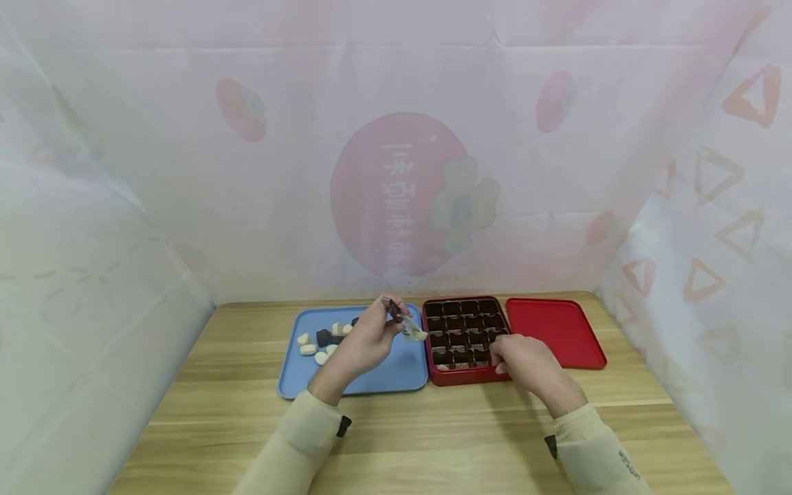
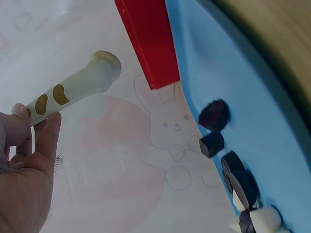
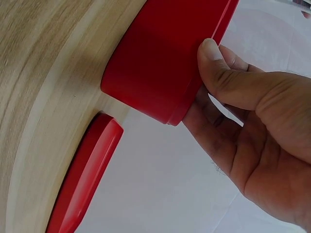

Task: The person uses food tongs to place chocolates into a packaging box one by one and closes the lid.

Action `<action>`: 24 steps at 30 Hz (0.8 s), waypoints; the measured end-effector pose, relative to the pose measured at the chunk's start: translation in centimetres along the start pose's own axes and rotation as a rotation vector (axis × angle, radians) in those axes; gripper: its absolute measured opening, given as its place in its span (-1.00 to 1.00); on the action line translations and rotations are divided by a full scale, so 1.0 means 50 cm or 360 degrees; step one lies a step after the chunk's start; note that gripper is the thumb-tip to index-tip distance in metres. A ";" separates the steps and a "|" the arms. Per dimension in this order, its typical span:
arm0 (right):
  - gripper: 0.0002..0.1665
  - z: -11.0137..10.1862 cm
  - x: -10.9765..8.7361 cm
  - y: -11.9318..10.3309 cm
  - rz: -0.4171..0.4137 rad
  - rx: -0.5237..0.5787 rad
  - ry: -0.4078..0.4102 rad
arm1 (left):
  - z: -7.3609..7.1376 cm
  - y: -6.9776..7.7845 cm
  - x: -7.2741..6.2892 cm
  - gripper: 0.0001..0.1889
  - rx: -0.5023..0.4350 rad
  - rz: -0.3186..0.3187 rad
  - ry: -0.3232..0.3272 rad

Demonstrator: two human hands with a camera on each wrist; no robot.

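Note:
My left hand pinches a slim whitish tool like small tongs, marked with brown ovals. At its tip sits a rounded cream-coloured piece, raised above the right part of the blue tray. On the tray's left half lie several cream pieces and dark chocolate pieces. To the right stands a red box, its dark insert divided into small compartments. My right hand grips the box's near right corner, thumb on the outer wall; some fingers are hidden behind it.
A flat red lid lies right of the box on the wooden table. Pale printed curtains hang behind and at both sides. The blue tray and the red box stand side by side, close together.

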State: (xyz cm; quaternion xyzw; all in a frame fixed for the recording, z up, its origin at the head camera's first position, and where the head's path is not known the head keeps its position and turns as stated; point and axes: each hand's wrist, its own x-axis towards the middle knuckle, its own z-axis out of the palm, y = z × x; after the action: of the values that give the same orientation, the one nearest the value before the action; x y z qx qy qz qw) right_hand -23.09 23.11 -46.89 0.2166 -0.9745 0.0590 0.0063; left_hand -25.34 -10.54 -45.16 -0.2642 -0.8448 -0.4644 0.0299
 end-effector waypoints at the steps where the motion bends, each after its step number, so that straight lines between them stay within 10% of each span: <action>1: -0.67 -0.001 0.000 -0.001 -0.0004 -0.0002 0.0005 | 0.006 0.002 0.004 -0.77 0.0017 0.0024 0.0006; 10: -0.65 0.001 0.000 -0.004 -0.0007 0.0003 0.0036 | 0.054 0.008 0.029 -0.78 -0.0157 0.0002 0.0001; 24: -0.61 0.003 0.001 -0.005 0.0044 0.0027 -0.0014 | 0.086 -0.003 0.034 -0.77 -0.0041 0.0019 0.0046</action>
State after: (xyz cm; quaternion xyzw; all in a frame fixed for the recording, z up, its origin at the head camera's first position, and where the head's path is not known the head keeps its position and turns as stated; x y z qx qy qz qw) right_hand -23.05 22.85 -47.01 0.2035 -0.9768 0.0663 -0.0008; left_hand -26.01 -6.43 -47.21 -0.2629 -0.8366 -0.4789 0.0413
